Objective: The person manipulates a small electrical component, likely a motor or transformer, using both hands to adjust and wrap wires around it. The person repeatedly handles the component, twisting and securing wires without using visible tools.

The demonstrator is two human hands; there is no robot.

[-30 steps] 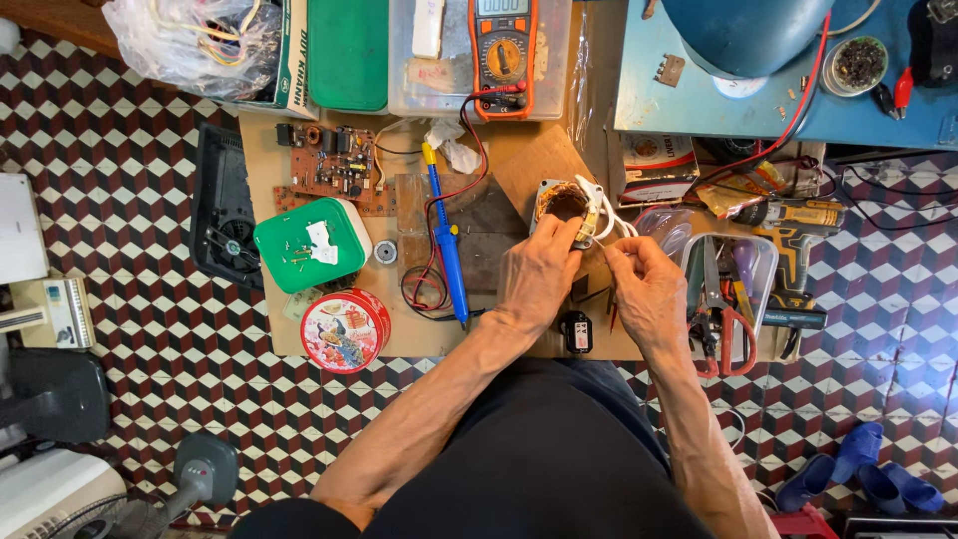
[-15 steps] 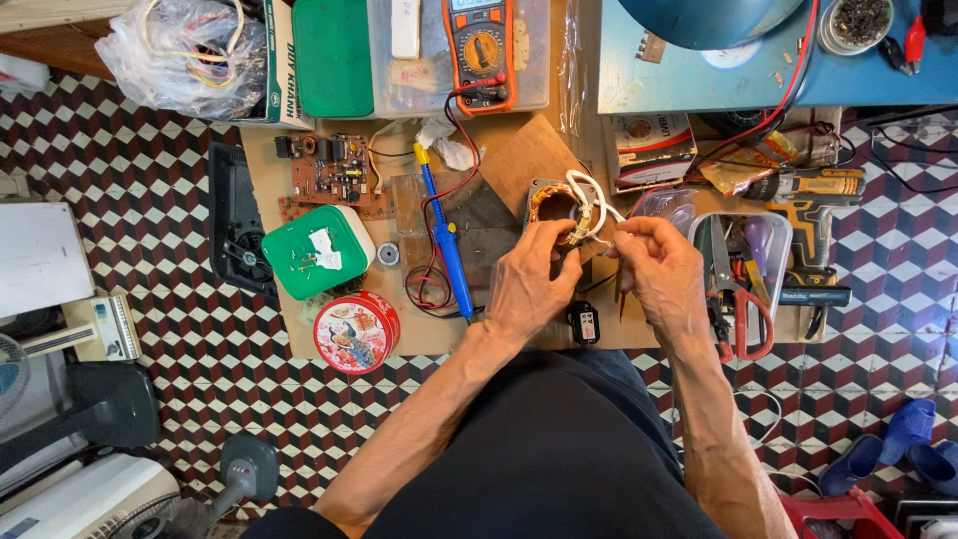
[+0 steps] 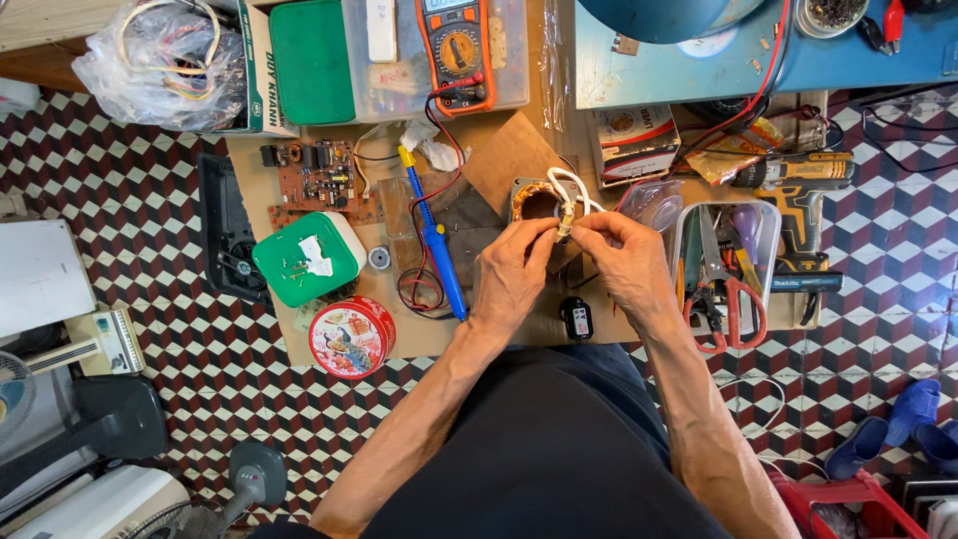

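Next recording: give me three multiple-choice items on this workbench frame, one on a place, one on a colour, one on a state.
1. Where does the round red tin lie?
A. near the board's front edge, below the green-lidded box
B. on the blue table
C. inside the clear tool tray

2. What colour is the soldering iron's handle?
A. red
B. blue
C. white

3. How are the left hand and right hand engaged?
A. both flat on the board
B. one holding scissors
C. both pinching white wires at the copper-wound coil

Answers: A, the tin sits under the green box; B, the handle is blue; C, fingertips meet on the wires.
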